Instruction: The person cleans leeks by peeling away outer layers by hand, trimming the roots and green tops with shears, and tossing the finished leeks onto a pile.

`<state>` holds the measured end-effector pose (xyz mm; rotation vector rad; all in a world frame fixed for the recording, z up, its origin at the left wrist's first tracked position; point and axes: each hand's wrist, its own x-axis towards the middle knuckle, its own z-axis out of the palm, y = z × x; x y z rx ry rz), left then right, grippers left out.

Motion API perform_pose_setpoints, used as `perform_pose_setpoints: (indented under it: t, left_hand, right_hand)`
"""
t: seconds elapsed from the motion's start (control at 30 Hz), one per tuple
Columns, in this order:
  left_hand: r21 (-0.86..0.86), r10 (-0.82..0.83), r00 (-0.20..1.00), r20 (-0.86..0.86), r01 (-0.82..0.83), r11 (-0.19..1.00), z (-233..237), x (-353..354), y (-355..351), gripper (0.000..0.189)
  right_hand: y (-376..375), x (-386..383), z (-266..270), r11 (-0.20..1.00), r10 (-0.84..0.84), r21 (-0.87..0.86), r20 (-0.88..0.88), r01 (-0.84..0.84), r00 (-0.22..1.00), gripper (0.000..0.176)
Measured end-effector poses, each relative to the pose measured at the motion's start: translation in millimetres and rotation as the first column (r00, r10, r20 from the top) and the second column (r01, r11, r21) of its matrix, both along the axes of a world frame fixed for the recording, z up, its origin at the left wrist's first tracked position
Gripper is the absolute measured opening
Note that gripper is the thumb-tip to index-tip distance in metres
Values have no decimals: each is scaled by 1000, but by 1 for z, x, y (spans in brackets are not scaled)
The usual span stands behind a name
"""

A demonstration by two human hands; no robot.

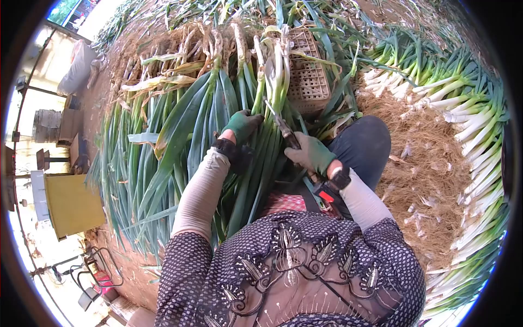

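Observation:
A large pile of untrimmed leeks (147,136) with roots and dry leaves lies in front and to the left. My left hand (243,126), in a green glove, is closed at the green stalks of a leek bunch (278,71). A knife (279,121) with a dark handle is in my gloved right hand (311,154), its blade pointing up and left against the stalks. What lies under my left fingers is partly hidden.
A plastic crate (308,73) stands just beyond my right hand. Cleaned leeks (468,125) form a curved row at the right, around a heap of cut roots (419,169). My bent knee (370,144) is beside my right hand. A yellow box (73,204) stands far left.

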<state>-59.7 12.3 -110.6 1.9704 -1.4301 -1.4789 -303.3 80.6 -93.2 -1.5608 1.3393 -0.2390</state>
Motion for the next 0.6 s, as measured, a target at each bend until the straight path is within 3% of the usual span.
perform_pose_setpoints:
  t: [0.03,0.07,0.17,0.33,0.43,0.57,0.6]
  left_hand:
    - [6,-1,1000,4,1,1000,2,-1,0,43]
    - [-11,-8,1000,-9,8,1000,-3,0,-1,42]
    - [-34,-22,999,-30,21,999,-16,2,-3,41]
    - [-6,-33,999,-17,33,999,-21,3,-3,48]
    - [-22,-41,999,5,41,999,-33,5,-3,50]
    - [10,-20,997,-70,21,1000,-41,9,-3,51]
    - [2,-13,996,-83,13,1000,-43,10,-3,51]
  right_hand:
    - [-8,3,5,1000,-16,19,-6,16,1000,50]
    - [-17,7,23,989,-45,143,-6,46,999,49]
    - [-52,15,24,978,-95,179,-48,102,994,46]
    - [-124,28,-27,990,-79,110,-43,83,996,36]
    - [-140,35,-10,987,-142,74,-35,144,989,34]
    - [-139,34,-21,995,-94,25,-4,94,996,35]
    - [-124,36,10,988,-86,123,-68,94,994,37]
